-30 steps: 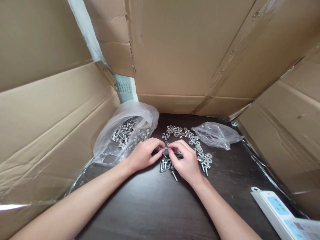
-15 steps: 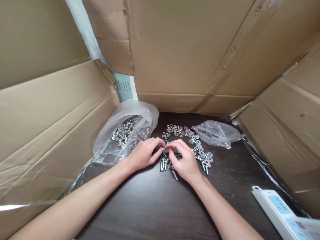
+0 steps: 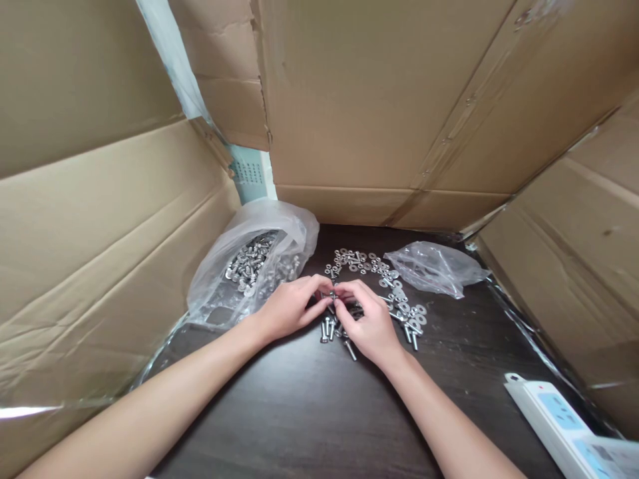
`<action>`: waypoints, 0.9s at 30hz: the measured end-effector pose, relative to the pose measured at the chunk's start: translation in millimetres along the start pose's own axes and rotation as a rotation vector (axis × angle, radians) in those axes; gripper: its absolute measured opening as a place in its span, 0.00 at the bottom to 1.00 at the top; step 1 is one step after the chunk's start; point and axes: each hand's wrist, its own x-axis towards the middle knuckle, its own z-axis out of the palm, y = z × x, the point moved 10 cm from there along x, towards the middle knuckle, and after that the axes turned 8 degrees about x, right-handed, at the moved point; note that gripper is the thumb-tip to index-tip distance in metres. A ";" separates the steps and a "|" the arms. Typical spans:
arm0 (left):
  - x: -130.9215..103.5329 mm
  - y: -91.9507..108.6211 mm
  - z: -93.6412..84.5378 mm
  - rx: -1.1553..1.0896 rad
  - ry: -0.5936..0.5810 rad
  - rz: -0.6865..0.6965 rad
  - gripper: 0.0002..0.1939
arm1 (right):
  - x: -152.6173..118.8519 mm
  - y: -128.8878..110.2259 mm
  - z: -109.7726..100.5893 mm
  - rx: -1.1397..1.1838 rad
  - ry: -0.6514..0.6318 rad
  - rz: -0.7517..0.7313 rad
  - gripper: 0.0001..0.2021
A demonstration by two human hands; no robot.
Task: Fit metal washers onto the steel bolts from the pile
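Note:
Over the dark table [image 3: 279, 406], my left hand [image 3: 292, 307] and my right hand [image 3: 368, 320] meet fingertip to fingertip. A small metal piece [image 3: 333, 297] shows between them, pinched by both; its exact shape is too small to tell. Just below my fingers lie several silver bolts [image 3: 328, 328], and one more bolt [image 3: 351, 350] rests by my right hand. Behind and right of my right hand spread loose washers and nuts [image 3: 397, 291]. Some bolts under my right hand are partly hidden.
A clear plastic bag [image 3: 214, 283] full of metal fasteners [image 3: 249, 263] lies back left. Another crumpled plastic bag [image 3: 434, 266] lies back right. A white power strip [image 3: 544, 416] is at the right front. Cardboard walls [image 3: 389, 100] surround the table.
The fingertips of both hands have drawn slightly closer around the small metal piece. The whole view has shifted slightly; the bags and loose fasteners stay in place.

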 end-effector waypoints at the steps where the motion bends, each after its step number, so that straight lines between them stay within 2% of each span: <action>1: 0.2 0.3 -0.3 -0.003 -0.003 -0.004 0.09 | -0.4 1.5 -0.3 0.004 0.008 0.009 0.09; 5: 1.2 7.9 -5.4 0.027 0.012 0.043 0.16 | -2.3 8.4 -1.9 0.056 0.049 0.071 0.10; 11: 0.7 15.2 -6.0 0.085 0.018 0.125 0.14 | -4.5 21.7 -4.4 0.195 0.103 0.215 0.15; 15: -0.2 15.7 -6.3 0.097 0.031 0.137 0.12 | -4.1 23.6 -3.7 0.228 0.095 0.245 0.16; 23: 1.6 9.8 -9.3 0.073 0.052 0.066 0.09 | -3.8 20.3 -7.9 0.162 0.106 0.198 0.14; 27: 0.8 2.6 -9.5 0.040 0.073 0.015 0.07 | -1.1 4.9 -12.7 -0.084 0.074 0.054 0.11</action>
